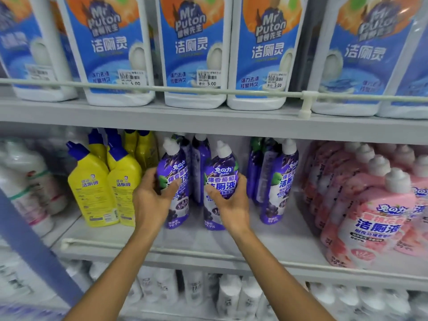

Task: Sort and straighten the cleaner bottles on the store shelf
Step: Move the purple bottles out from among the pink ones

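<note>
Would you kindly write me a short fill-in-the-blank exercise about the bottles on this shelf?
1. The bottle in the left hand is ____.
2. The right hand holds another bottle with a ____ cap.
3. The yellow bottles have ____ caps.
4. On the shelf, the pink bottles stand at the ____ end.
Missing words: purple; white; blue; right

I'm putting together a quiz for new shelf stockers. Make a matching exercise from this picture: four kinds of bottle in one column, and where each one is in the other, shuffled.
Bottles
1. yellow bottles
2. pink bottles
3. white jugs
4. front purple bottles

Places
A. upper shelf, behind the rail
B. one gripped by the left hand, one by the right hand
C. far right of the middle shelf
D. middle shelf, left of both hands

Pairs: 1-D, 2-C, 3-A, 4-B
</note>
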